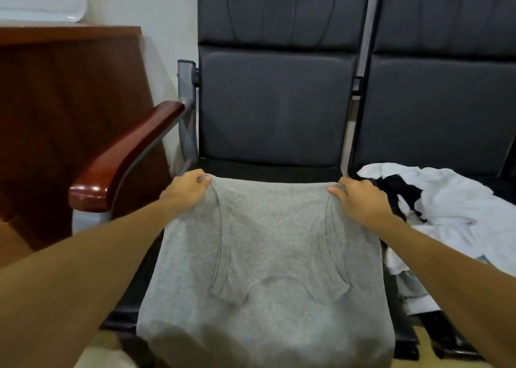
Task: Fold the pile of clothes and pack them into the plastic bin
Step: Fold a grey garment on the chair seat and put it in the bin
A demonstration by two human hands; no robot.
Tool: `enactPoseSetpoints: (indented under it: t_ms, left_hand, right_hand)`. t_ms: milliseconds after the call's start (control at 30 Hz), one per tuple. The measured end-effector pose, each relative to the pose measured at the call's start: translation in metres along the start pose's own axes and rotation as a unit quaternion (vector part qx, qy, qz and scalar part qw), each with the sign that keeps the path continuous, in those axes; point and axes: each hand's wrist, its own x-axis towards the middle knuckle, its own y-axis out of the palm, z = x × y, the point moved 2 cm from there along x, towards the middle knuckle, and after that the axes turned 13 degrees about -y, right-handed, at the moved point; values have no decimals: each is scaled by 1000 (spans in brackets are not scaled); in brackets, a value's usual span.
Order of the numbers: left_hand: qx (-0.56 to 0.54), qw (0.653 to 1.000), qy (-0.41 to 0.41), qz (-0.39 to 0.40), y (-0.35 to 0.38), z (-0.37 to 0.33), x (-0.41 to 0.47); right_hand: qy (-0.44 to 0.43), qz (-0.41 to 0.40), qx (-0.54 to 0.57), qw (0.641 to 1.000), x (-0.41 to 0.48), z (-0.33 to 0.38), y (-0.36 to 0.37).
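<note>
A grey T-shirt [268,256] lies spread over the seat of a dark chair [275,110], its sleeves folded inward and its near part hanging over the seat's front edge. My left hand [187,190] pinches the shirt's far left corner. At the far right corner, my right hand [360,200] grips the fabric the same way. A pile of white and black clothes [444,214] rests on the neighbouring seat to the right. No plastic bin is in view.
A glossy wooden armrest [125,158] on a grey metal frame stands left of the seat. Beyond it is a brown wooden desk panel [69,110]. A second dark chair [446,102] adjoins on the right. Pale floor shows below.
</note>
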Motion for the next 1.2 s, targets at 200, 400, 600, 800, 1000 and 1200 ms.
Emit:
enactPoseSetpoints:
  t_ms: [200,400,600,800,1000,1200]
  left_hand:
    - [114,988,30,-102,28,-13,57]
    - [207,958,105,-171,66,-34,102]
    - [119,982,113,-95,93,-17,68]
    - [107,968,197,109,88,2,-22]
    - [136,932,276,191,65,20,-101]
    - [179,894,289,291,43,29,-139]
  right_hand:
    - [-45,-26,-127,991,58,-18,27]
    - [-20,-52,-96,994,103,-35,63]
    - [-15,-7,-63,998,73,-30,86]
    - [-89,37,44,994,4,12,68]
    - [-188,115,94,971,-69,45,44]
    - [-246,177,80,950,-124,69,31]
